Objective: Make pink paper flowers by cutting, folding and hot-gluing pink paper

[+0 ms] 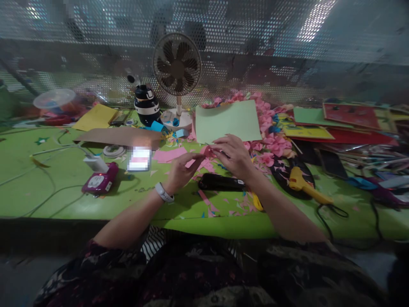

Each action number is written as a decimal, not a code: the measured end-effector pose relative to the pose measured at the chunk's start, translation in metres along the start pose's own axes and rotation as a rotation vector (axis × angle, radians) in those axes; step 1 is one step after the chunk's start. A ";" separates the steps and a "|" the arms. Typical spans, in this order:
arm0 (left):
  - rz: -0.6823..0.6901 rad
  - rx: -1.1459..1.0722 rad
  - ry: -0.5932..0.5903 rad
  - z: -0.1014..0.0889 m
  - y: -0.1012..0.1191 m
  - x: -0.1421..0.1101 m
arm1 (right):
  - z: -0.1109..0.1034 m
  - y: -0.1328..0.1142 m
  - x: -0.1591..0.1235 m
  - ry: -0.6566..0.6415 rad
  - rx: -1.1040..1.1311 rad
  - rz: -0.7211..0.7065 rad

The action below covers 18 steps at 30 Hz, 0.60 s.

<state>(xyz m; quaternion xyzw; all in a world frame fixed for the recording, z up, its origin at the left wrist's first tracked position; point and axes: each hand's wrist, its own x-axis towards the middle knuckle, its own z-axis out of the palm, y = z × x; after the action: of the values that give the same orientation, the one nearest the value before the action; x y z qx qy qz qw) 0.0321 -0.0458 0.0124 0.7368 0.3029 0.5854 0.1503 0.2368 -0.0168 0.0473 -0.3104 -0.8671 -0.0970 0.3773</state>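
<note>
Between the fingertips of both hands is a small piece of pink paper (207,151), partly covered by the fingers. My left hand (184,169), with a pale watch on its wrist, pinches its left side. On its right side, the fingers of my right hand (232,157) close over it. Just below the hands lies a black stapler-like tool (220,182); its exact kind is unclear. Pink paper strips (170,155) and cut scraps are spread around the hands. A pale green sheet (228,121) rests behind them, against a heap of pink paper flowers (271,138).
At the right, a yellow glue gun (300,183) sits on a dark pad with its cord trailing. A fan (177,68) and a black jug (147,106) stand at the back. Leftward are a lit phone (139,159), a purple power adapter (101,179) and loose cables.
</note>
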 end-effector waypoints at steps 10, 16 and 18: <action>0.045 0.056 -0.006 0.000 -0.001 -0.001 | -0.003 -0.002 0.001 -0.029 -0.010 -0.006; 0.063 0.061 -0.007 0.001 -0.004 -0.002 | -0.002 -0.001 0.001 -0.040 -0.009 0.007; 0.079 0.064 -0.008 0.000 -0.004 -0.001 | -0.001 -0.002 0.001 -0.035 -0.015 0.016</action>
<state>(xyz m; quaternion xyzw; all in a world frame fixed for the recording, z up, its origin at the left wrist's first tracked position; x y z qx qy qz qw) 0.0314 -0.0437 0.0091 0.7551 0.2915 0.5778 0.1046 0.2361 -0.0183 0.0487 -0.3216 -0.8703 -0.0949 0.3607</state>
